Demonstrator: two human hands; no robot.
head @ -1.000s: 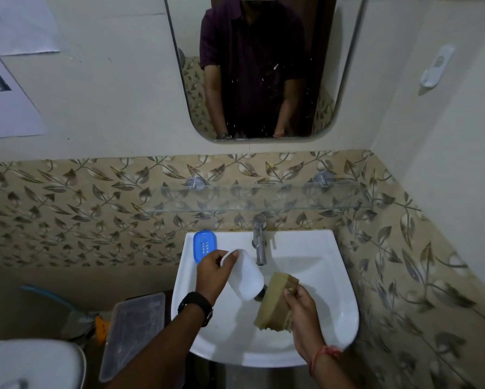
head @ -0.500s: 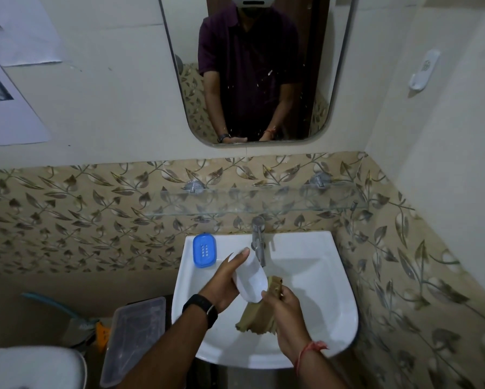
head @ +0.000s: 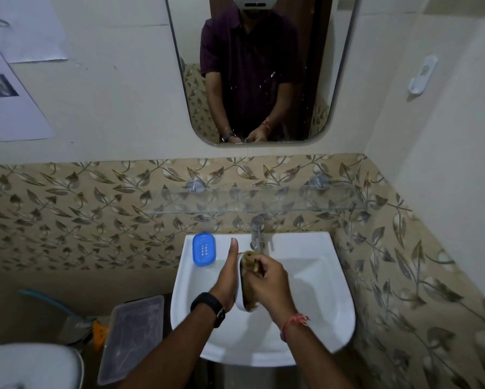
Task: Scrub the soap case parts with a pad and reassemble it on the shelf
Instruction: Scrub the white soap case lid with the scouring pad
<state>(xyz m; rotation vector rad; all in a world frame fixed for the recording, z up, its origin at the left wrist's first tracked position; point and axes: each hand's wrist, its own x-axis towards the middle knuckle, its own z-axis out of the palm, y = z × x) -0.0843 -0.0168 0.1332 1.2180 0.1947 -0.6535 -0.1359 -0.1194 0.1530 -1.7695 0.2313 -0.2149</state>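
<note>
Over the white sink (head: 314,299), my left hand (head: 227,276) holds the white soap case part (head: 239,303) on edge, thumb pointing up. My right hand (head: 266,284) presses the brown scrub pad (head: 249,262) into the hollow of that white part; most of the part is hidden between my two hands. The blue perforated soap case part (head: 204,249) lies flat on the sink's back left rim, apart from both hands. The glass shelf (head: 291,203) on the leaf-patterned wall above the tap holds nothing.
A chrome tap (head: 257,233) stands just behind my hands. A clear plastic box (head: 132,335) sits left of the sink, with a white toilet tank (head: 28,366) at the lower left. A mirror (head: 261,68) hangs above; a side wall closes the right.
My right hand has moved up and left, pushing the pad from beside the white part into its hollow. My left hand turned the part on edge. The view tilted slightly up.
</note>
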